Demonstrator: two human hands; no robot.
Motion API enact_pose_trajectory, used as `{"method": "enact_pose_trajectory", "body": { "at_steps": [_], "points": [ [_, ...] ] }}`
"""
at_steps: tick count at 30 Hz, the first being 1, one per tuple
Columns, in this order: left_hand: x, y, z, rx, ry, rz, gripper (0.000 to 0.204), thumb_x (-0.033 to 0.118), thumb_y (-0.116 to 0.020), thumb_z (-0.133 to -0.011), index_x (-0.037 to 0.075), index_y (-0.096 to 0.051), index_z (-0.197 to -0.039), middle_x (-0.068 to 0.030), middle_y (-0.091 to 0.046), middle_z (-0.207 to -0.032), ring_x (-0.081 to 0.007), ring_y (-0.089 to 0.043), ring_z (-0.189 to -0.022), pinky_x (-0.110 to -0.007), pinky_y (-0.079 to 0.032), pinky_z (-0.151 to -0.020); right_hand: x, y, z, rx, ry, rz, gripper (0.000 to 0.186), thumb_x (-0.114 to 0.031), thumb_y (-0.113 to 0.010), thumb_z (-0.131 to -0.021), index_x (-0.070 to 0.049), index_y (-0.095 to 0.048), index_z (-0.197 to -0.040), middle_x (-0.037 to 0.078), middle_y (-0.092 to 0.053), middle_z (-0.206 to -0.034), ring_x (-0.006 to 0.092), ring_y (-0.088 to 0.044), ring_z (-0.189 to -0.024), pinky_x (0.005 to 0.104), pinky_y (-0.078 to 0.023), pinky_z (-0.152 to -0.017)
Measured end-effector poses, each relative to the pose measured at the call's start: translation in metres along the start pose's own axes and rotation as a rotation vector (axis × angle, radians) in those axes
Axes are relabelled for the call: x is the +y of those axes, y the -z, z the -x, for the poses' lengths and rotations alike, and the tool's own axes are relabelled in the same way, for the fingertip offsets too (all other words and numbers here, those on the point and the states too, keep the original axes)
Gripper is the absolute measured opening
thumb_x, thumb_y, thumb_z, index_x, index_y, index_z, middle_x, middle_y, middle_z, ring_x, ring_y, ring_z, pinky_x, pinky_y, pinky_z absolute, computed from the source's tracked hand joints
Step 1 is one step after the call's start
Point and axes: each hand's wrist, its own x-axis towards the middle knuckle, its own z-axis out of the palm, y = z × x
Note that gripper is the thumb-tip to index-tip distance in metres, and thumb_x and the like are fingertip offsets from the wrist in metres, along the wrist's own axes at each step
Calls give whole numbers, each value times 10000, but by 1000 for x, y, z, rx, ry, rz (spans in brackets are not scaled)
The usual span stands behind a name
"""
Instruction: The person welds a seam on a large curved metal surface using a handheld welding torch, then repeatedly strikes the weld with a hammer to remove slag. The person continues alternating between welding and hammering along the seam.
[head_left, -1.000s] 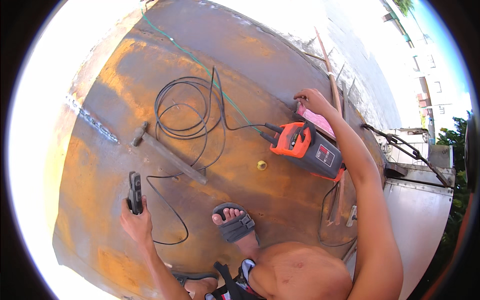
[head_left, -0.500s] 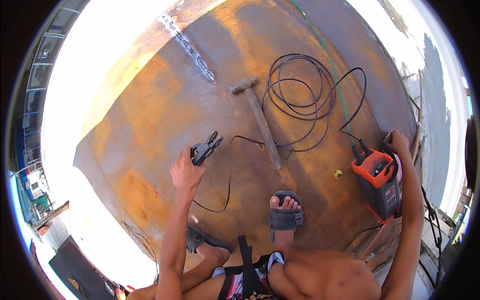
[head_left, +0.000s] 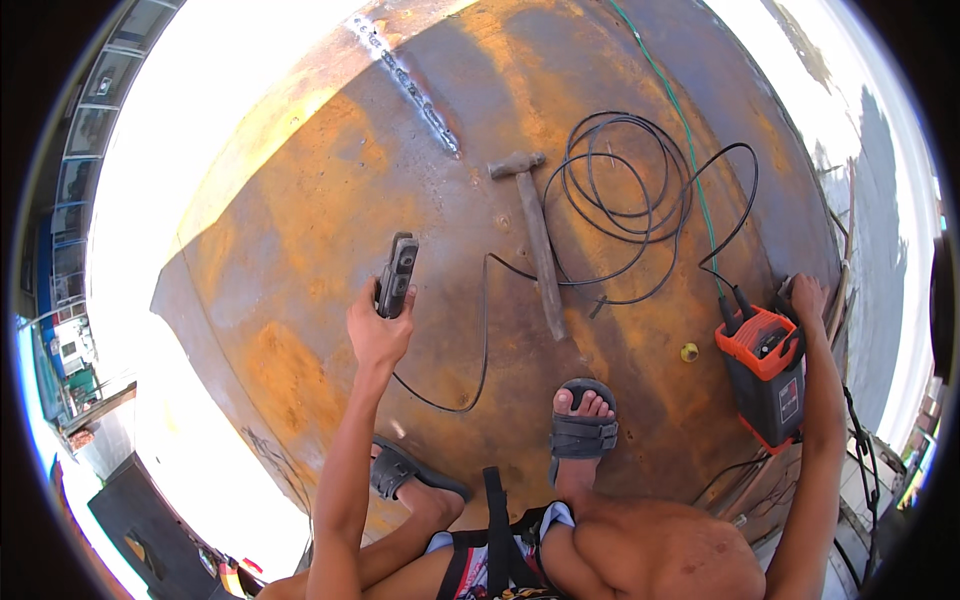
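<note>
My left hand (head_left: 378, 335) is closed around a black welding clamp (head_left: 398, 275), held up over the rusty steel plate (head_left: 300, 240). A thin black cable (head_left: 484, 330) runs across the plate near that hand. At the right, my right hand (head_left: 808, 300) is curled beside the top of a small orange and black welding machine (head_left: 762, 375). Its fingers close on something dark that I cannot make out. Two plugs stand in the machine's top end, with a black cable and a green cable (head_left: 672, 95) leading away. A hammer (head_left: 536, 240) lies between my hands.
Loops of black cable (head_left: 640, 235) lie beyond the hammer. A whitish weld bead (head_left: 405, 85) crosses the far plate. A small yellow round piece (head_left: 689, 352) lies near the machine. My sandalled foot (head_left: 583, 430) rests on the plate. A dark chain (head_left: 866, 450) hangs at the right.
The clamp in my left hand has turned from slanting right to nearly upright. My right hand has shifted slightly beside the machine. The whole view has moved a little, shifting the plate and hammer rightward.
</note>
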Motion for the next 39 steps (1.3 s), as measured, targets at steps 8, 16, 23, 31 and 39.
{"method": "enact_pose_trajectory", "body": {
  "at_steps": [8,16,23,31,39],
  "points": [
    [-17,60,-20,-94,3,-212,341,250,-839,-844,61,-684,-1083,-201,-761,-947,-446,-728,-897,-533,-560,-767,11,-7,-4,-20,56,105,224,-126,-549,-996,-117,-743,-1106,109,-770,-1181,318,-693,-1205,633,-435,-1085],
    [22,71,-4,-59,85,247,404,282,-861,-907,25,-668,-1151,-125,-673,-838,-297,-630,-766,-419,-511,-730,9,-15,-14,-108,-20,49,267,-143,-512,-1016,-115,-748,-1139,134,-764,-1225,352,-736,-1145,685,-392,-1122],
    [83,71,8,-26,-35,553,421,192,-878,-931,12,-620,-1212,5,-559,-818,-61,-478,-687,-248,-413,-606,6,3,-3,28,172,132,212,-100,-551,-991,-85,-756,-1041,110,-765,-1138,332,-713,-1181,688,-363,-1142],
    [122,44,27,-21,13,739,449,173,-887,-936,22,-590,-1236,40,-551,-859,-47,-490,-688,-220,-416,-618,-46,105,-50,460,152,-635,161,-196,-557,-1106,-50,-607,-1153,139,-730,-953,363,-709,-934,509,-508,-848],
    [111,23,43,58,109,914,434,132,-865,-951,33,-585,-1267,31,-581,-895,-51,-527,-754,-222,-463,-697,-215,391,-13,1036,650,-1206,223,-209,-618,-1126,-106,-728,-1291,75,-738,-920,145,-637,-742,328,-515,-693]
  ]
}}
